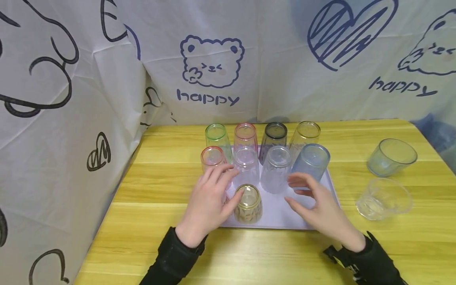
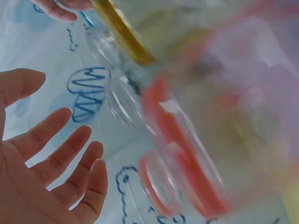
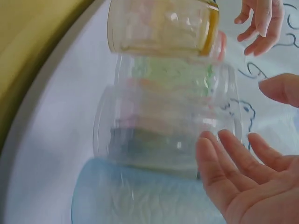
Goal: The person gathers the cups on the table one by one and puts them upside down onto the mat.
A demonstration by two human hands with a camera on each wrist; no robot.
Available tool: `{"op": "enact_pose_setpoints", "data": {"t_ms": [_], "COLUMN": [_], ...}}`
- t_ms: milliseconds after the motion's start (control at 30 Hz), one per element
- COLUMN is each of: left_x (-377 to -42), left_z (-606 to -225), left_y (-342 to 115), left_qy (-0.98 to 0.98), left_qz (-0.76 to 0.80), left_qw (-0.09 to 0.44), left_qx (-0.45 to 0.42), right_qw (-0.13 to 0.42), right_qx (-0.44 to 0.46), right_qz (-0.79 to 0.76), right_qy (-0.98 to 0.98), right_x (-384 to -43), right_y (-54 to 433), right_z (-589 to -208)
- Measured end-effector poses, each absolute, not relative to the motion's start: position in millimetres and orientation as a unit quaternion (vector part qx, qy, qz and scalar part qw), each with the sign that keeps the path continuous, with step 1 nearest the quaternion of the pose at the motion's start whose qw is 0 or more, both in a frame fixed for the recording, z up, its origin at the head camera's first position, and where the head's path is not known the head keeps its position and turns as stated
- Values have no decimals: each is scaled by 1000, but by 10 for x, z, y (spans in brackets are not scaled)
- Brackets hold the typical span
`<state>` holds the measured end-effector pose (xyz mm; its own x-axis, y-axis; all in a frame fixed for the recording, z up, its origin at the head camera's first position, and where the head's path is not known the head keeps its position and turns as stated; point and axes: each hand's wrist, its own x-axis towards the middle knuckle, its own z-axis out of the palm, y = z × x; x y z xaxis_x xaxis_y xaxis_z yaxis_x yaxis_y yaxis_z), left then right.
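Upside-down drinking glasses stand in rows on a pale lilac tray (image 1: 274,221). My left hand (image 1: 208,198) is above the tray's left side, fingers loosely spread and holding nothing. It partly hides a red-rimmed glass (image 1: 213,154); its thumb overlaps the yellow-rimmed glass (image 1: 248,206) at the front in the head view. In the left wrist view the fingers (image 2: 79,149) are apart from the glasses. My right hand (image 1: 318,206) hovers by the blue glass (image 1: 313,158) and a clear glass (image 1: 278,170), its fingers relaxed and nothing between them. Another clear glass (image 1: 246,166) stands beside these.
Behind are green-rimmed (image 1: 215,132), pink-rimmed (image 1: 246,132), black-rimmed (image 1: 275,132) and amber-rimmed (image 1: 308,130) glasses. Off the tray to the right, a bluish glass (image 1: 392,158) and a clear glass (image 1: 382,200) are on the wooden table (image 1: 142,229). A printed cloth (image 1: 278,87) hangs behind.
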<state>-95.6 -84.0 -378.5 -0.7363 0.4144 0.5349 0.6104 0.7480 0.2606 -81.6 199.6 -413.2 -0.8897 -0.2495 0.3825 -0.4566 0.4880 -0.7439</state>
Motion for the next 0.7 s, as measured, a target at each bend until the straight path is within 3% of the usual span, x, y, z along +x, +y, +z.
{"op": "enact_pose_setpoints", "data": {"t_ms": [467, 700], "left_x": [-1010, -1000], "left_z": [-3631, -3573], "left_y": [-157, 173], "left_qy": [-888, -884], "left_qz": [-185, -177], "left_qw": [227, 213], "left_qx": [-353, -377], "right_qw": [266, 322], "right_qx": [159, 116], "right_qz": [514, 509], "right_qy": [-800, -790], "right_x": [-704, -851], "right_y": [2720, 3511], "right_z": [-4049, -4593]}}
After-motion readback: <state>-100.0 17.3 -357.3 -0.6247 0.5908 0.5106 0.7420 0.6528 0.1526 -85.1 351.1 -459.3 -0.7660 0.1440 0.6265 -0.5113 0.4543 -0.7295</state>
